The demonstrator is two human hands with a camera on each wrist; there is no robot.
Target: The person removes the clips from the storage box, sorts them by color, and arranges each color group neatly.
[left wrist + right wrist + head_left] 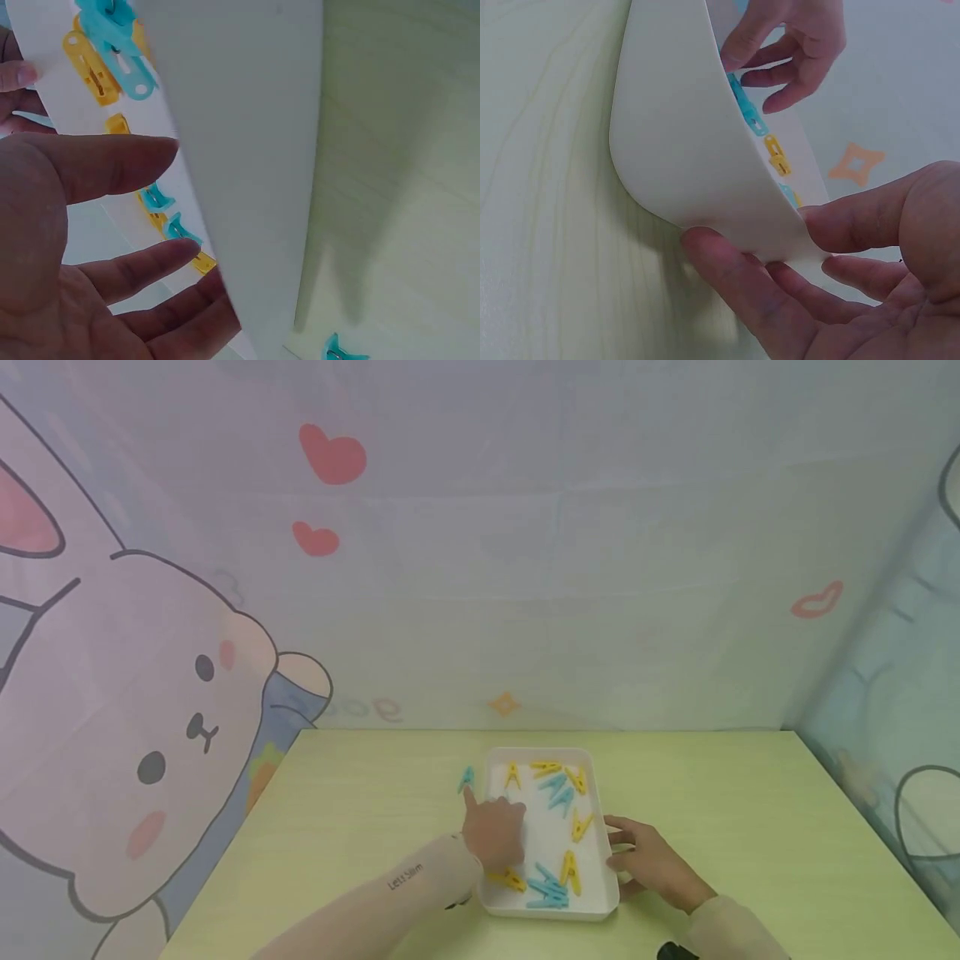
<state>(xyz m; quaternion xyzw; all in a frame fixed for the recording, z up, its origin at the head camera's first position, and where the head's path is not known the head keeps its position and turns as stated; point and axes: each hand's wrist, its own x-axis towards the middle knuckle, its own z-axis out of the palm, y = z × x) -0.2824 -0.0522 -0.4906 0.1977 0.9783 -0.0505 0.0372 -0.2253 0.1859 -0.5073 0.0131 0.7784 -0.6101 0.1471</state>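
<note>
A shallow white tray [551,827] holds several blue and yellow clothespins, among them a yellow clothespin [570,871] and a blue clothespin [547,893]. My left hand [495,833] is over the tray's left rim, its index finger stretched toward a lone blue clothespin [467,778] on the table. In the left wrist view, that hand's fingers hold nothing, and part of a blue clothespin [343,349] shows at the bottom edge. My right hand [651,862] holds the tray's right side, with the thumb at the rim and other fingers against the outer wall [682,127].
The pale yellow-green table [360,802] extends to both sides of the tray. Behind it hangs a printed curtain [555,568] with hearts and a rabbit. A dark object [675,952] shows at the right wrist.
</note>
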